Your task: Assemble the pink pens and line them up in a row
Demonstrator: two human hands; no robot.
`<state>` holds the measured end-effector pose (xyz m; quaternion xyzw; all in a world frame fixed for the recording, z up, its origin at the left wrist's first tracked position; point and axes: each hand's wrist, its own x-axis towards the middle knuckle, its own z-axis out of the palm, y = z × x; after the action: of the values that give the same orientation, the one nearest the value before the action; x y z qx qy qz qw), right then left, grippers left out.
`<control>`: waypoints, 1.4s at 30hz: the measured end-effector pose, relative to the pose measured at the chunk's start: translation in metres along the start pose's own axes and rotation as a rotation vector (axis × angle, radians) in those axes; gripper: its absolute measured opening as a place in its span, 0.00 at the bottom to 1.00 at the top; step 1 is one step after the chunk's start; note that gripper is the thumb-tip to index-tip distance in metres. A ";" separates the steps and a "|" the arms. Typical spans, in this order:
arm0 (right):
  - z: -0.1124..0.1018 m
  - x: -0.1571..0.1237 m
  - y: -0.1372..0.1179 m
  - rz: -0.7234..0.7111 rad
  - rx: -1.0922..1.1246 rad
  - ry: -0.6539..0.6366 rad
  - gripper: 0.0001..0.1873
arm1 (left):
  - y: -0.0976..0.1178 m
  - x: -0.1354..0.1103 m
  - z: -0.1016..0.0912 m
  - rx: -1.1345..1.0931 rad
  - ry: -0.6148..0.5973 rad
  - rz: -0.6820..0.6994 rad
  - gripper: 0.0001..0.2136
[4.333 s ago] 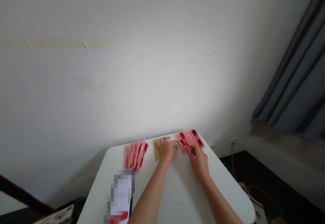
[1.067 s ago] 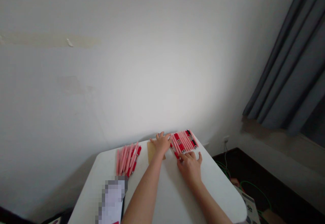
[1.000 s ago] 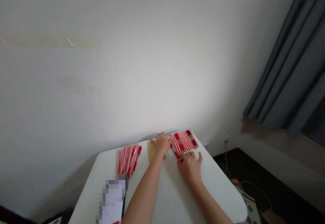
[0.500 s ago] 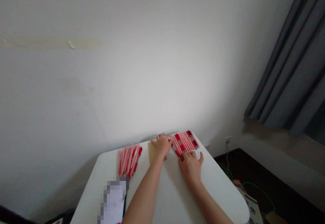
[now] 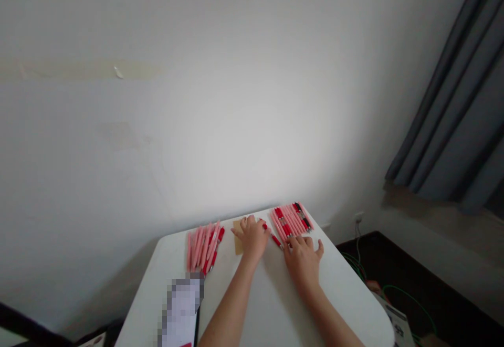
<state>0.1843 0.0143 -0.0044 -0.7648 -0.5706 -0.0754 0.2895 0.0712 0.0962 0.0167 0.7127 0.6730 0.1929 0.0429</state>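
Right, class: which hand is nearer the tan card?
Left. The left hand hides part of the card from view; the right hand is farther off, to the card's right, by the near end of the pen row.

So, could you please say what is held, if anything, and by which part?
Perhaps the slim red pen: left hand at its far end, right hand by its near end; whether either grip is closed cannot be told.

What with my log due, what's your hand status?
Left hand and right hand at opposite ends of loose red pen. Pen apart from pen row. Left hand partly covers brown card.
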 end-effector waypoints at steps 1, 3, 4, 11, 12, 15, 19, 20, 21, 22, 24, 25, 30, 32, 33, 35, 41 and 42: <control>0.001 0.000 0.001 0.005 -0.007 0.003 0.14 | -0.001 -0.003 0.001 -0.004 -0.008 0.006 0.12; 0.002 0.001 0.002 0.014 -0.010 0.000 0.12 | -0.002 -0.007 0.003 -0.004 -0.021 -0.004 0.12; 0.003 0.001 0.003 0.017 -0.009 -0.004 0.12 | -0.003 -0.010 0.004 -0.002 -0.027 -0.002 0.14; 0.006 0.005 0.006 0.034 -0.012 -0.033 0.13 | 0.001 -0.022 0.008 -0.002 -0.010 -0.011 0.16; 0.006 0.005 0.006 0.035 -0.017 -0.026 0.13 | 0.001 -0.023 0.009 0.005 0.010 -0.016 0.16; 0.005 0.005 0.006 0.036 -0.033 -0.014 0.14 | 0.000 -0.025 0.011 0.042 0.052 -0.044 0.18; 0.005 0.005 0.004 0.037 -0.036 -0.012 0.15 | -0.003 -0.026 0.015 0.082 0.016 -0.053 0.17; 0.005 0.005 0.004 0.039 -0.036 -0.011 0.15 | -0.004 -0.026 0.015 0.083 0.008 -0.049 0.16; 0.004 0.005 0.004 0.039 -0.036 -0.009 0.15 | -0.003 -0.026 0.016 0.080 0.005 -0.045 0.16; 0.004 0.005 0.003 0.038 -0.035 -0.008 0.15 | -0.003 -0.026 0.017 0.075 0.004 -0.042 0.16; 0.004 0.004 0.003 0.039 -0.034 -0.007 0.15 | -0.001 -0.025 0.018 0.063 0.014 -0.033 0.16; 0.003 0.004 0.003 0.038 -0.032 -0.007 0.15 | 0.000 -0.025 0.019 0.057 0.019 -0.027 0.16; 0.002 0.004 0.002 0.035 -0.028 -0.007 0.16 | 0.006 -0.023 0.020 0.024 0.003 -0.011 0.16; 0.003 0.003 0.002 0.042 -0.018 -0.004 0.16 | 0.008 -0.022 0.022 0.020 -0.004 -0.011 0.16; 0.003 0.003 0.002 0.045 -0.009 -0.004 0.16 | 0.008 -0.022 0.022 0.020 -0.003 -0.012 0.16; 0.005 0.002 0.003 0.054 0.021 -0.012 0.15 | 0.009 -0.022 0.024 0.017 0.003 -0.014 0.17; 0.010 0.004 0.006 0.085 0.096 -0.018 0.12 | 0.008 -0.021 0.026 0.008 0.025 -0.004 0.17; 0.009 0.005 0.005 0.083 0.101 -0.016 0.12 | 0.008 -0.021 0.026 0.006 0.024 -0.006 0.17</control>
<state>0.1888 0.0223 -0.0119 -0.7729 -0.5436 -0.0286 0.3260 0.0869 0.0798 -0.0094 0.7085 0.6762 0.1994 0.0334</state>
